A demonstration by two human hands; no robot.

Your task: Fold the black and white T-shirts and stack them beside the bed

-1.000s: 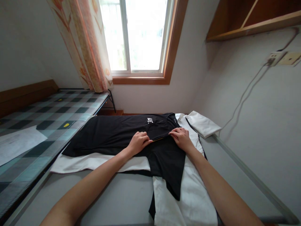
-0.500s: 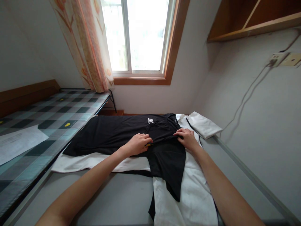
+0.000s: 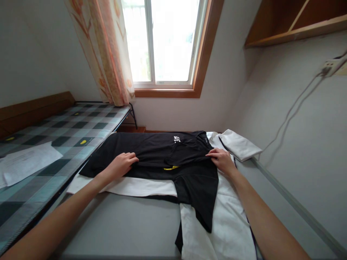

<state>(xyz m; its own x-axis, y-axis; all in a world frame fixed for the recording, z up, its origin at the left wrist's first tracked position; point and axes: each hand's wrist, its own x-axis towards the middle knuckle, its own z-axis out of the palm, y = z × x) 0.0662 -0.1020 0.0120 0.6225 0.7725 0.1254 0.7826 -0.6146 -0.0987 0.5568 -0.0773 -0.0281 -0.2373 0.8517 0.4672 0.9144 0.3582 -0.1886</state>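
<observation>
Across white cloth [image 3: 230, 213] on the grey bench [image 3: 130, 225] lay the black shirt [image 3: 151, 144], its collar end toward the right and one sleeve spread toward the near edge. White lettering [image 3: 177, 139] showed on its far half, and a narrow yellow strip [image 3: 170, 168] at a fold near the middle. The right hand [image 3: 221, 159] was at the fold by the collar end, its grip closed on the black fabric between thumb and fingers. Well apart from it, the left hand [image 3: 124, 164] touched the shirt farther along, fingers bent over the fold; whether its grip pinched the fabric could not be told. The white cloth stuck out from under the shirt along the near side, and a folded part of it lay beyond the collar, close to the wall.

On the left stood a bed [image 3: 108, 113] with a checked cover, sheets of paper [image 3: 32, 164] lying on it. Beyond the bench was a window [image 3: 173, 43], a flowered curtain [image 3: 114, 61] hanging at its left. On the right wall, a cable [image 3: 287, 112] ran down from a socket [image 3: 330, 66], below a wooden shelf [image 3: 295, 34].
</observation>
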